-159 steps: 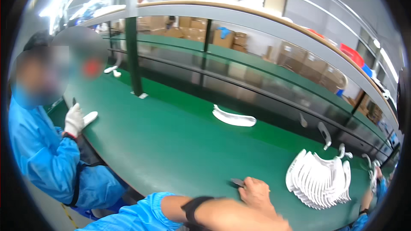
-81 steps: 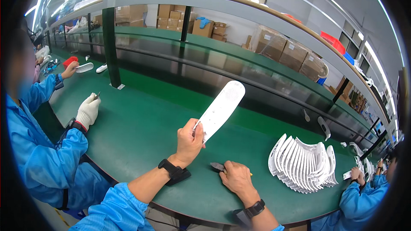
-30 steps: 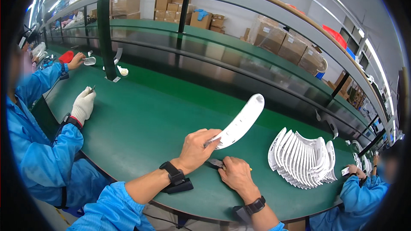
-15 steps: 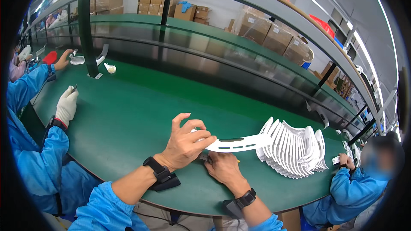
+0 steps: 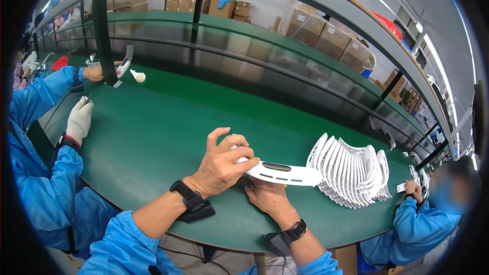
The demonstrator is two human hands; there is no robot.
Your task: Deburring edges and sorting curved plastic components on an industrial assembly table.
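My left hand (image 5: 221, 163) is closed round the left end of a curved white plastic strip (image 5: 300, 177), which has one long oval opening and several narrow slots. The strip is held above the green table, its free end reaching right. Below it, my right hand (image 5: 270, 197) is closed with its fingertips hidden behind the strip; what it grips cannot be made out. To the right, a nested row of similar white curved pieces (image 5: 346, 173) lies on the table, close to the strip's free end.
A green table (image 5: 153, 132) runs under a metal frame with a dark post (image 5: 103, 35). At left, a co-worker's gloved hand (image 5: 80, 119) holds a thin tool; the other reaches toward a white curved piece (image 5: 125, 62). A small white part (image 5: 137, 76) lies nearby. Another person (image 5: 423, 224) sits at right.
The strip's free end has tipped down and its face has turned, showing more of the oval opening. At left, the co-worker's bare hand has moved right to the white curved piece by the post.
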